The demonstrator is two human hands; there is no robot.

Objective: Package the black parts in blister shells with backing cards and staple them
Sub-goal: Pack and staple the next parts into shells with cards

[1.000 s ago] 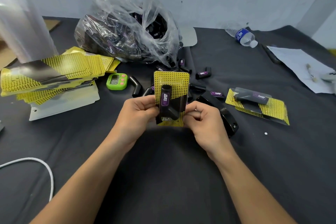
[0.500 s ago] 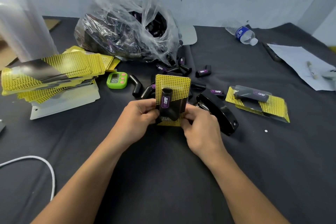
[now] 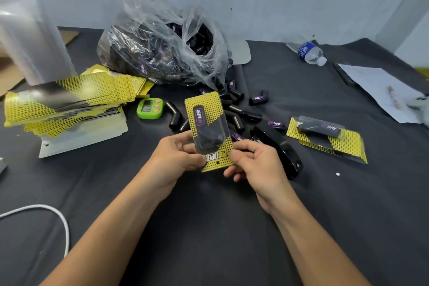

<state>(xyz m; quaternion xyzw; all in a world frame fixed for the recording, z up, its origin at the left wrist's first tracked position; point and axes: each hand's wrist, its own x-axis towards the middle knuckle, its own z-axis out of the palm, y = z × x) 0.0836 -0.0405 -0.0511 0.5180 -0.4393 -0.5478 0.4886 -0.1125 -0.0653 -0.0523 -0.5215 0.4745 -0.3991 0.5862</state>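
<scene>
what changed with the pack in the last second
The black part, which stood out from the backing card, now lies flat under the blister shell, and the card's top has tilted left. The left hand and right hand still pinch its lower end. Stapler, finished pack and card stack have not moved.

Matt dark cloth table cover [image 3: 209, 227], glossy clear plastic bag [image 3: 162, 37], glossy blk stapler [image 3: 278, 146], printed paper cards [image 3: 69, 97]

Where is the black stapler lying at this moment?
In the head view, the stapler lies on the table just right of the right hand, between it and the finished package.
</scene>
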